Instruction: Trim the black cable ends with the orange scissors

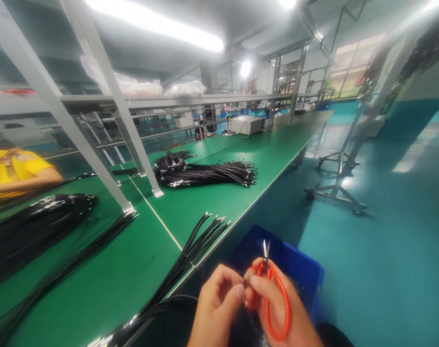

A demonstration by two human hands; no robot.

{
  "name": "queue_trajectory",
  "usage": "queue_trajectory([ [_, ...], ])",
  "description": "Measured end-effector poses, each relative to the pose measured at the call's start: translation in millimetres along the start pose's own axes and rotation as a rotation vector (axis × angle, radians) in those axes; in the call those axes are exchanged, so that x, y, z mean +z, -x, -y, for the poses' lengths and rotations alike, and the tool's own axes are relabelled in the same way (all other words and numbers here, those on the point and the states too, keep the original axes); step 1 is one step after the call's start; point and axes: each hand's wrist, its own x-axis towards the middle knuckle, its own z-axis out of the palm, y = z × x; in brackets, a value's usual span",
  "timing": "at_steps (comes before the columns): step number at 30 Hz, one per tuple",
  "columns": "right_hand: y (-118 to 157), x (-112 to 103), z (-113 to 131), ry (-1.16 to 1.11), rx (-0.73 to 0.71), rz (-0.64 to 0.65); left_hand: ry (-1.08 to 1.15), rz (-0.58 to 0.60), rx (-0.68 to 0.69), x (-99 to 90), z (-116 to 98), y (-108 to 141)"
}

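Observation:
My right hand (275,294) is wrapped around a pair of scissors (285,311) with orange-red handles. Their blades point up and away, slightly apart. With thumb and finger, the same hand also pinches at a small dark piece. Fingertip to fingertip with it, my left hand (217,303) is closed in a pinch; what lies between its fingers is too small to make out. To the left, a bundle of black cables (190,250) with bright tips lies along the green table's edge. Below my hands is a blue bin (304,262), its contents mostly hidden.
A thick cable bundle (212,174) rests farther along the green table (161,270). More black cables (42,226) cover its left side, where a person in yellow (20,168) sits. Metal shelf posts (113,91) rise from the table. A wheeled stand (337,188) is on the right floor.

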Motion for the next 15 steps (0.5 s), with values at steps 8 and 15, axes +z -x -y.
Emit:
queue_trajectory([
  [8,7,13,-1,0.167,-0.064,-0.047,-0.131,-0.218,0.144,12.9,-13,2],
  [15,2,3,-2,0.007,0.057,0.074,0.117,-0.04,0.012,2.2,-26,0],
])
